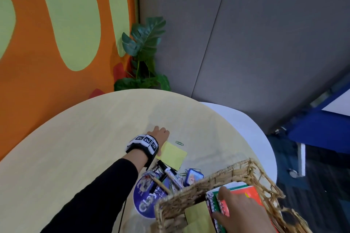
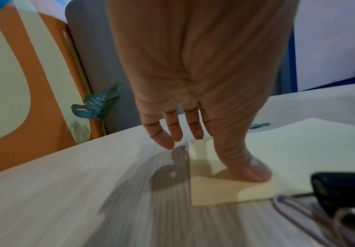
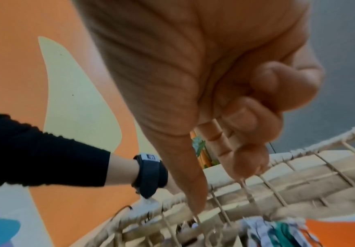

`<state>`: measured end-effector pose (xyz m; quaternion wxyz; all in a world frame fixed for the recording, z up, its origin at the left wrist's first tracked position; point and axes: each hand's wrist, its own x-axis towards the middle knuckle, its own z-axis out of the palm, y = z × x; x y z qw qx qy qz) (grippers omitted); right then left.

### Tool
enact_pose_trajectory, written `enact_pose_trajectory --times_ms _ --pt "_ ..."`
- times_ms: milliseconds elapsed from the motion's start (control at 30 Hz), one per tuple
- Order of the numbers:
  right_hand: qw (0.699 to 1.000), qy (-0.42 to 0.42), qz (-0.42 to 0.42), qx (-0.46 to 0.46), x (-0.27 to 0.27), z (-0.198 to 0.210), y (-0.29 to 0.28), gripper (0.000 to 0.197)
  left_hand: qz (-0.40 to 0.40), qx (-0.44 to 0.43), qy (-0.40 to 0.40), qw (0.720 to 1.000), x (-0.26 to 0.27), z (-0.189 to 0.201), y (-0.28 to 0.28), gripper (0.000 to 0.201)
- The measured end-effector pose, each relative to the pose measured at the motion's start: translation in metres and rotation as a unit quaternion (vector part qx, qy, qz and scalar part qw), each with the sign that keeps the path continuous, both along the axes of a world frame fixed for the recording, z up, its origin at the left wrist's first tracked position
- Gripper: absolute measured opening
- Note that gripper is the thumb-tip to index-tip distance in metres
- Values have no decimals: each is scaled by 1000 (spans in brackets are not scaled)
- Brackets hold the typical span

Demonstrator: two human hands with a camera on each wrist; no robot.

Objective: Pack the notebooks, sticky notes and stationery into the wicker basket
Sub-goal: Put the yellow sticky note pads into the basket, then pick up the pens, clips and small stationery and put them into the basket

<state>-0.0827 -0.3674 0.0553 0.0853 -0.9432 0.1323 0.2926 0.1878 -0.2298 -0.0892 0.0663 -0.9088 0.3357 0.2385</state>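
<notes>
A yellow sticky note pad (image 1: 174, 155) (image 2: 288, 158) lies flat on the round pale wood table (image 1: 85, 138). My left hand (image 1: 161, 138) (image 2: 221, 155) is on its far left corner, thumb pressed on top and fingertips at the edge, where the corner curls up. The wicker basket (image 1: 227, 172) (image 3: 299, 175) stands at the near right. It holds spiral notebooks (image 1: 244, 189) (image 3: 278, 234) and another yellow pad (image 1: 197, 213). My right hand (image 1: 221, 204) (image 3: 225, 183) rests on the notebooks with fingers curled into the palm and thumb pointing down.
Pens and markers (image 1: 166, 174), a blue round clay tub (image 1: 145, 198) and a small blue card (image 1: 195, 176) lie in a heap left of the basket. A green paper clip (image 1: 179, 143) sits beyond the pad. A plant (image 1: 145, 53) stands behind the table.
</notes>
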Motion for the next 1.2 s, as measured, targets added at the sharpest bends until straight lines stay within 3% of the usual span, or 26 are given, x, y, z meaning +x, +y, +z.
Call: enact_pose_trajectory --times_ms 167,300,367,533,667,800,900,1033,1133,1200 --pt "996 -85 27 14 32 15 -6 28 60 8 61 996 9 -11 6 71" --pt "986 -142 93 12 95 17 3 23 113 -40 63 991 -10 8 15 51" --pt "986 -109 128 9 129 9 13 21 165 -90 47 981 -18 14 28 43" --pt "981 74 177 -5 196 -32 47 29 347 -268 30 898 -39 51 91 45" --pt "969 145 197 -23 223 -80 62 46 394 -336 -8 855 -66 72 149 36" --pt "953 169 243 -68 250 -157 57 22 467 -400 -11 789 -106 74 195 23" --pt "949 171 255 -66 240 -138 71 31 514 -435 6 740 -141 70 218 17" --pt "952 154 255 -70 236 -136 72 36 526 -475 5 706 -186 63 227 17" --pt "954 140 254 -73 258 -176 53 36 520 -502 48 689 -207 70 222 10" --pt "957 134 248 -67 255 -152 55 37 498 -538 100 673 -213 87 213 14"
